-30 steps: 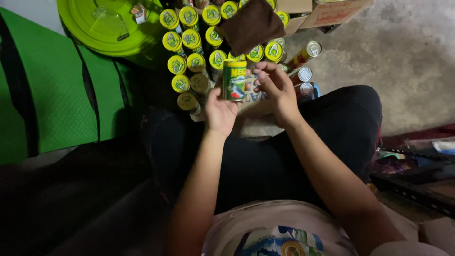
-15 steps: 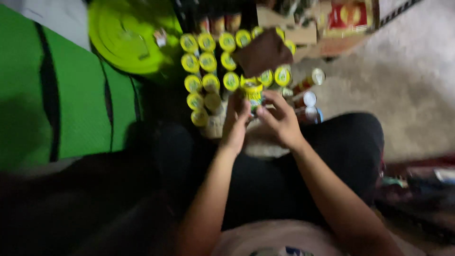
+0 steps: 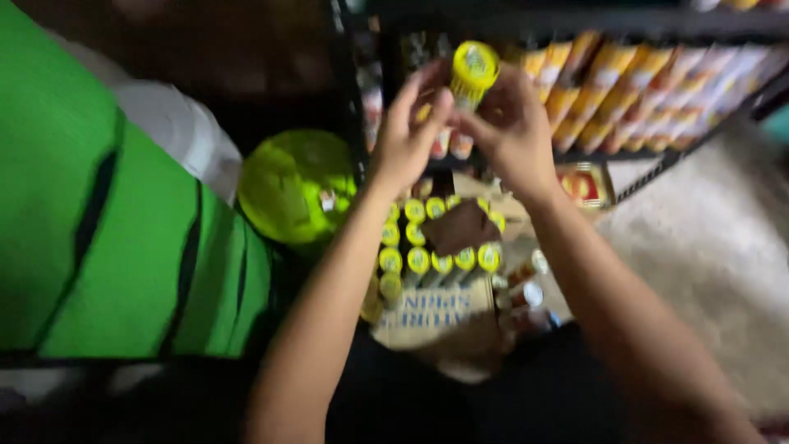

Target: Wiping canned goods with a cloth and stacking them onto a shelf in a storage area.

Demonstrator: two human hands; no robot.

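Both my hands are raised in front of a dark shelf and hold one yellow-lidded bottle [image 3: 472, 74] between them. My left hand [image 3: 408, 131] grips it from the left, and my right hand [image 3: 511, 127] from the right, fingers wrapped round its body. Below my arms a cardboard box [image 3: 427, 316] on the floor holds several more bottles with yellow lids [image 3: 419, 261], with a brown flap [image 3: 460, 226] lying over some of them. The picture is blurred by motion.
A dark shelf [image 3: 641, 90] at the back carries a row of orange and yellow packets. A round lime-green lid [image 3: 296, 185] lies left of the box. A large green panel with black stripes [image 3: 107, 238] fills the left. A few loose small bottles [image 3: 526, 288] lie right of the box.
My hands have lifted the bottle from just above the box up toward the shelf. The view has tilted upward, so the shelf now shows and my lap has dropped to the bottom edge.
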